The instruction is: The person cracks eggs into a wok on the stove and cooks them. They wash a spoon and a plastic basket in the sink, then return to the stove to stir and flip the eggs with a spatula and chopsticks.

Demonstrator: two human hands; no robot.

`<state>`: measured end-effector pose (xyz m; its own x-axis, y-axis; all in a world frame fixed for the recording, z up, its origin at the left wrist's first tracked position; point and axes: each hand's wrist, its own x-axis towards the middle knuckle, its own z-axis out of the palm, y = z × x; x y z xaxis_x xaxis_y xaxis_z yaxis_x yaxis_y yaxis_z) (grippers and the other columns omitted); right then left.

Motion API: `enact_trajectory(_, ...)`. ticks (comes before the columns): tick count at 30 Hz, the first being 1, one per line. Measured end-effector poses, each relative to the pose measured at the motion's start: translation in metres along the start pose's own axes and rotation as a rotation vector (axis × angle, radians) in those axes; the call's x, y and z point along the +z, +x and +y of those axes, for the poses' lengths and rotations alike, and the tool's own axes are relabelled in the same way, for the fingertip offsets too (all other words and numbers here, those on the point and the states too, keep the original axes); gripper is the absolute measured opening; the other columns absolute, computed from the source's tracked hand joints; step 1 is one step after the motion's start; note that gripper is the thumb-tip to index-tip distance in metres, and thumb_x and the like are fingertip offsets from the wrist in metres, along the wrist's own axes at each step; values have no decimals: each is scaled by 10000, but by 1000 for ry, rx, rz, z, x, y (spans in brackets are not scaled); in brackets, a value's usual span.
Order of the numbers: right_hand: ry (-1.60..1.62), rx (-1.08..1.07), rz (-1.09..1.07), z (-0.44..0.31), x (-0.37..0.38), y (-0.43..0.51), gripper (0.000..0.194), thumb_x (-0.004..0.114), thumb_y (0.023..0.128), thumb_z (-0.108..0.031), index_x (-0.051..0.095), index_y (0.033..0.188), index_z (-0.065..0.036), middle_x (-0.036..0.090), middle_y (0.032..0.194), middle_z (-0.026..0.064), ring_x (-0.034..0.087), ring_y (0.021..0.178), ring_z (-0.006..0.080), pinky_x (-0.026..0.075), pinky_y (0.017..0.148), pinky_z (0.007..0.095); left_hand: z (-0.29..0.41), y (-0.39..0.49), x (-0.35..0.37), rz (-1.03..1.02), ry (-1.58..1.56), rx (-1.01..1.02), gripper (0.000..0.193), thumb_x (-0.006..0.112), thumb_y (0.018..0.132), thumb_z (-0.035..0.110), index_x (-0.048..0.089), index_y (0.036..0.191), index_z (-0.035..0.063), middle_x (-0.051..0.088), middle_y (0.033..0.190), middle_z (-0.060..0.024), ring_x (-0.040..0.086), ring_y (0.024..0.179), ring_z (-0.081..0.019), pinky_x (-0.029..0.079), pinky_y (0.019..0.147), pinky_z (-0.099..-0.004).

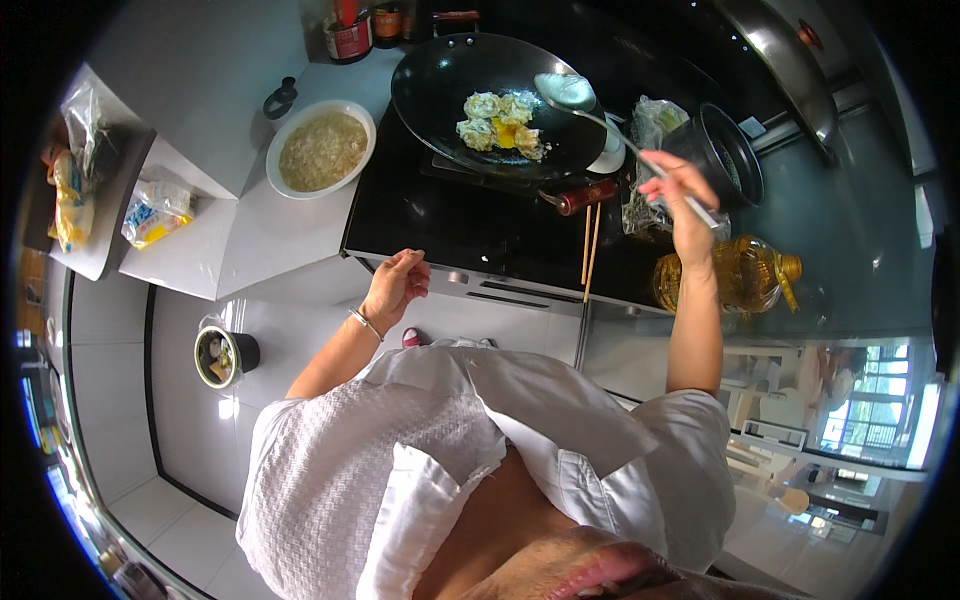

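My right hand (684, 193) grips the handle of a metal spatula (568, 93), whose broad head is over the right side of a black wok (427, 90). Several pieces of fried egg (499, 124) lie in the wok, one with yellow yolk showing. My left hand (401, 285) hangs loosely curled in front of the cooktop's front edge, with nothing visible in it. A white bowl of pale, shredded food in liquid (322, 150) stands left of the wok. A pair of wooden chopsticks (590, 247) lies right of the cooktop's middle, below the wok's dark red handle (589, 196).
An oil bottle (750, 274) lies on its side beneath my right forearm. A black pot (724, 157) and plastic bags (652, 124) are right of the wok. Jars (349, 37) stand behind it at left. A small bin (225, 356) is on the floor.
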<state>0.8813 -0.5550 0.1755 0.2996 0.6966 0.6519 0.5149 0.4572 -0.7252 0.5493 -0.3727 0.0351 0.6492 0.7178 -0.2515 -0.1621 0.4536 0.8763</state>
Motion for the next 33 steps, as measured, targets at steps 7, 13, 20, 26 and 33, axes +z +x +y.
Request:
enact_trajectory(7,1180,150,488,57,-9,-8,383,433,924,-382,537,698,-91,493,1217,232,552,734,192,442,663,302,12,9,-12,-37,37,-70,158,535,885,215,501,769,113,550,690,-8,523,573,-102,443,511,-241)
enact_trajectory(13,1118,248,721,51,16,-20,387,418,927,-387,525,708,-86,550,1145,231,547,674,208,440,620,303,15,8,-14,-75,89,-110,155,500,901,218,502,793,106,542,704,-11,522,605,-114,444,539,-255)
enact_trajectory(20,133,-173,-11,-14,59,-38,91,512,869,-96,487,854,-10,511,1168,239,586,860,229,487,755,346,24,0,-11,-160,181,-120,169,493,907,235,535,847,83,526,728,-1,500,623,-107,422,565,-244)
enact_trajectory(26,-257,-201,-67,-38,86,-40,150,613,759,32,497,846,-7,470,1226,195,611,902,263,505,771,329,32,-15,-20,-143,129,-108,146,507,902,228,549,892,89,520,738,7,484,627,-97,411,570,-234)
enact_trajectory(33,-55,-191,23,-47,73,-58,133,515,872,-105,478,846,20,492,1192,270,596,897,272,480,789,374,15,-17,-27,-161,166,-102,139,497,902,207,536,892,74,522,722,-5,484,624,-93,421,558,-227)
